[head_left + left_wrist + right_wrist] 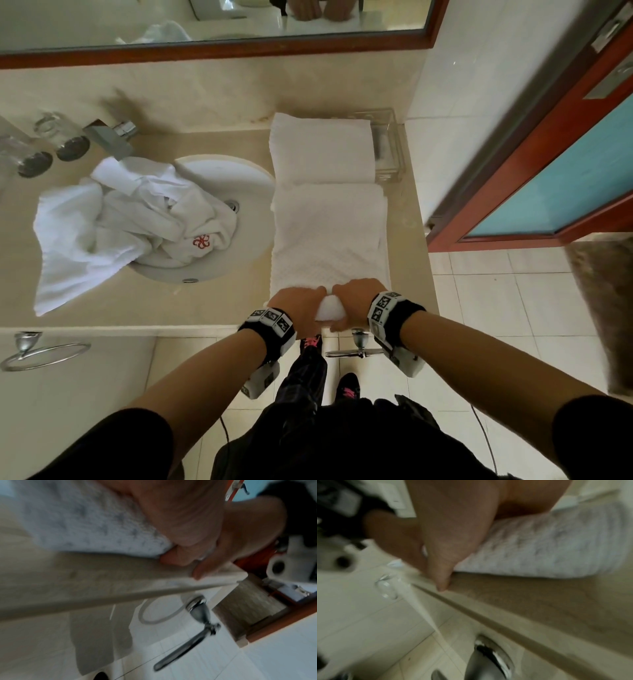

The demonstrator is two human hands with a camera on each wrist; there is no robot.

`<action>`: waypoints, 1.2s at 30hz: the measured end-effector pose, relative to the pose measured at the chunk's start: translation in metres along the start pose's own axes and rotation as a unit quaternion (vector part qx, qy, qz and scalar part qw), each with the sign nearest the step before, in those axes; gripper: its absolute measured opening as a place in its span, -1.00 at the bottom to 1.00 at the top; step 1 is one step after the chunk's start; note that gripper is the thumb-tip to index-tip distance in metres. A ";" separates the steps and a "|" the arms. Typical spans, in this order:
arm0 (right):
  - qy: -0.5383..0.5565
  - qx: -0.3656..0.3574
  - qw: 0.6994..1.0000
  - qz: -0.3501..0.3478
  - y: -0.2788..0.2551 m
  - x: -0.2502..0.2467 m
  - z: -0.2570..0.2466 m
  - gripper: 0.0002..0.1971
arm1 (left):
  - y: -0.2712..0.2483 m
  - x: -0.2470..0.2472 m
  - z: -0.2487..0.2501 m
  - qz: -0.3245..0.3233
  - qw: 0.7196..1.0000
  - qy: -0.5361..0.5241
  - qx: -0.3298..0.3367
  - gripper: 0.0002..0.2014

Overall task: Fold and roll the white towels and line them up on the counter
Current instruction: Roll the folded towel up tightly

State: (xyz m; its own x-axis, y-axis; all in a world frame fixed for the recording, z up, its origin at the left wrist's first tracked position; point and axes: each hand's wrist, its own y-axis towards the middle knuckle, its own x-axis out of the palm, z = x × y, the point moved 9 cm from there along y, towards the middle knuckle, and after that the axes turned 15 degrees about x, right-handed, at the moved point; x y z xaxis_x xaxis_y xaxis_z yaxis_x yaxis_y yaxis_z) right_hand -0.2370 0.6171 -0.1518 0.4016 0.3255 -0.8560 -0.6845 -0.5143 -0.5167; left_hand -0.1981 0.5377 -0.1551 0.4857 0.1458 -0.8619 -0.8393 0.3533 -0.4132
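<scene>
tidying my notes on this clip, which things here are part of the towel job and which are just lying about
Part of the job:
- long white towel, its near end rolled under left hand and right hand
- folded towel behind it
- crumpled towels in the sink
- counter

Lying about:
- two glasses
- clear tray
- towel ring
- mirror

A round white sink [219,171] is set into the bench, with a chrome tap [113,135] behind it and two upturned glasses [65,137] to its left. A clear tray [394,150], possibly acrylic, sits by the wall. A chrome towel ring [44,353] hangs below the front edge.
</scene>
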 end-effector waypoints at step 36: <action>0.039 0.031 0.992 -0.114 0.020 -0.004 0.001 -0.57 | 0.011 -0.014 0.007 0.017 0.999 -0.004 -0.050 -0.64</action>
State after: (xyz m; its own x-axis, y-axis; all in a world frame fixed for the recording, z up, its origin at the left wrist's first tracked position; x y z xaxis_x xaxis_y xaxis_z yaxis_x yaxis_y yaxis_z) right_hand -0.2529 0.6056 -0.1587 0.5943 0.3634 -0.7175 -0.6059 -0.3843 -0.6965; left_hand -0.2119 0.5456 -0.1458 0.4590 0.1640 -0.8732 -0.8748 0.2549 -0.4120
